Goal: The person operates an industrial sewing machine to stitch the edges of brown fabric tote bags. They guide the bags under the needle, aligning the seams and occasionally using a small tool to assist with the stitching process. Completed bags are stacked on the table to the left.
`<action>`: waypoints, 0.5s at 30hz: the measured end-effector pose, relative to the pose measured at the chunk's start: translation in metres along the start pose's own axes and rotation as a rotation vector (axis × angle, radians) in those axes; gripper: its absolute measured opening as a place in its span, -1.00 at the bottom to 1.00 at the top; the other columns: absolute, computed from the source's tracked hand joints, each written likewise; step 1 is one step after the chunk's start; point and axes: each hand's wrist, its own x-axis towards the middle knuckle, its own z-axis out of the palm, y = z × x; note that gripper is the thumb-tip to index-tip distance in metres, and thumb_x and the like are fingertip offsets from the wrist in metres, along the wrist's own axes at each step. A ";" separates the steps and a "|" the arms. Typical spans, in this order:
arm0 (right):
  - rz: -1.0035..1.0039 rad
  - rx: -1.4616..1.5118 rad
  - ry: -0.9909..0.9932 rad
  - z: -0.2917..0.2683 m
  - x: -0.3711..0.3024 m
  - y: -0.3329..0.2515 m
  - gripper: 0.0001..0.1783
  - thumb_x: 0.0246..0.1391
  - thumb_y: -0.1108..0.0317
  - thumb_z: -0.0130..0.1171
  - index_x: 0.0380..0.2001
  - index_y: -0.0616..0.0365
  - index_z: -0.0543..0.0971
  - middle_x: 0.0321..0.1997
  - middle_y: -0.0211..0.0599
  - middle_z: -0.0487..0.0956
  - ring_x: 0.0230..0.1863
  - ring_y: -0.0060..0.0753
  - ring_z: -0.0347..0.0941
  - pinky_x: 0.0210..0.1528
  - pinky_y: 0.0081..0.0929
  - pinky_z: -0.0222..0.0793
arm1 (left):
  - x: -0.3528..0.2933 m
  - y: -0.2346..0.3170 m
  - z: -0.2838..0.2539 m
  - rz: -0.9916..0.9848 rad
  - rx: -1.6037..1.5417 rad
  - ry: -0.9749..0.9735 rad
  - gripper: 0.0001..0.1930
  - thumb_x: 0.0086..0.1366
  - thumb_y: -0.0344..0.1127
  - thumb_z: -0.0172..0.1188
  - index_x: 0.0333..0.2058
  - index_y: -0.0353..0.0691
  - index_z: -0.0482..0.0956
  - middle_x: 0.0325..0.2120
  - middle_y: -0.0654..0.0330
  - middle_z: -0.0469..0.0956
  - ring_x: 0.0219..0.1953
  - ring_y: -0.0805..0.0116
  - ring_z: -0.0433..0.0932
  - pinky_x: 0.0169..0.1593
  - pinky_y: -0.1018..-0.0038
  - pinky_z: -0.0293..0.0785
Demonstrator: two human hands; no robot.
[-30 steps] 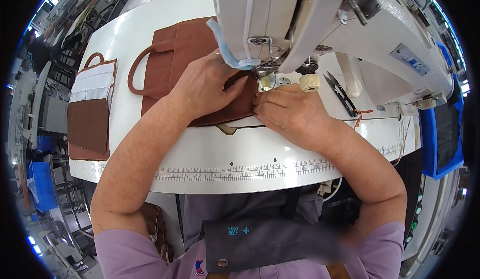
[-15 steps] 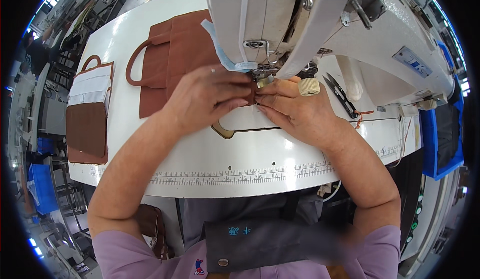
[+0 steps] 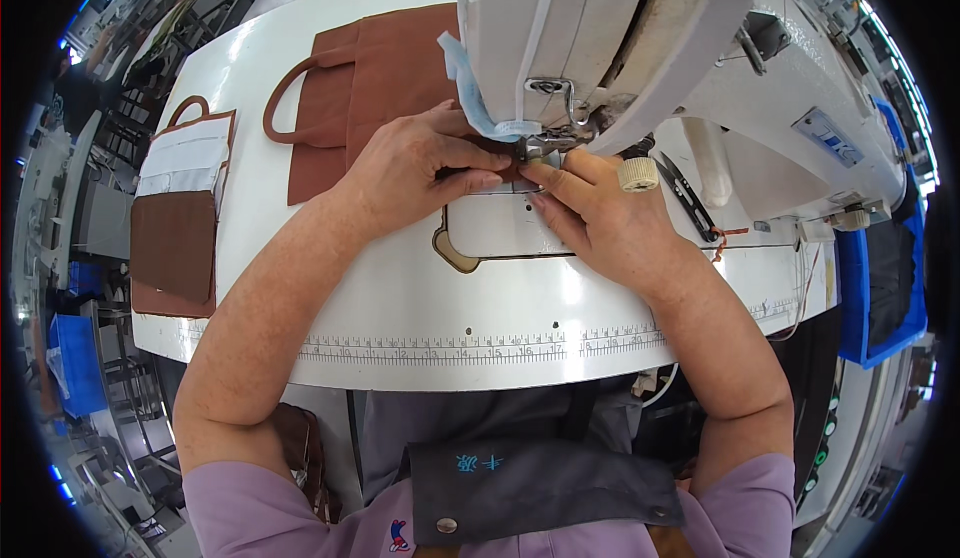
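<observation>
Brown fabric piece (image 3: 395, 68) lies flat on the white tabletop (image 3: 480, 308), its near edge drawn under the presser foot (image 3: 545, 143) of the sewing machine (image 3: 640, 48); the bulk of it runs up and to the left, away from the person, with a loop handle (image 3: 285, 98) curling off its left side.

Left hand (image 3: 420, 163) lies palm down on the fabric's near edge, fingers closed together and pressed flat, tips just beside the foot; right hand (image 3: 600, 213) comes from the other side, fingertips pinched together on the same edge, touching the left fingertips; both hands about equally near the needle, the seam line running left to right between them.

Pale blue tape strip (image 3: 470, 88) hangs from the machine head over the fabric; cream thimble-like knob (image 3: 637, 174) just beside the right hand; dark snips (image 3: 690, 198) lie to the right.

Far left: a second brown piece with a white rectangular sheet (image 3: 185, 158) on top; blue bin (image 3: 885, 278) at right edge; printed ruler strip (image 3: 480, 348) along the tabletop's near rim.
</observation>
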 end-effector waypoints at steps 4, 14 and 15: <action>0.003 -0.045 0.007 0.001 -0.001 0.000 -0.73 0.10 0.21 0.42 -0.12 -0.01 0.76 -0.39 -0.32 0.67 -0.47 -0.13 0.53 -0.38 -0.17 0.49 | 0.002 -0.007 0.004 -0.004 -0.008 0.000 -0.74 0.26 -0.20 0.44 -0.07 0.04 0.83 -0.08 0.20 0.72 -0.09 0.19 0.70 0.00 0.28 0.68; -0.018 0.030 0.052 0.000 0.001 0.002 -0.81 0.12 0.26 0.38 -0.21 0.03 0.75 -0.43 -0.30 0.67 -0.44 -0.16 0.59 -0.35 -0.18 0.48 | 0.003 0.000 -0.006 -0.017 0.006 -0.049 -0.73 0.31 -0.36 0.37 -0.02 -0.09 0.79 -0.13 0.13 0.77 -0.06 0.09 0.72 0.01 0.28 0.64; -0.017 0.026 0.046 -0.001 0.001 0.002 -0.81 0.12 0.27 0.38 -0.21 0.04 0.75 -0.43 -0.30 0.67 -0.44 -0.16 0.60 -0.35 -0.18 0.47 | 0.002 0.005 -0.008 -0.047 0.027 -0.073 -0.73 0.34 -0.35 0.35 0.00 -0.09 0.78 -0.10 0.12 0.76 -0.04 0.07 0.71 0.01 0.27 0.64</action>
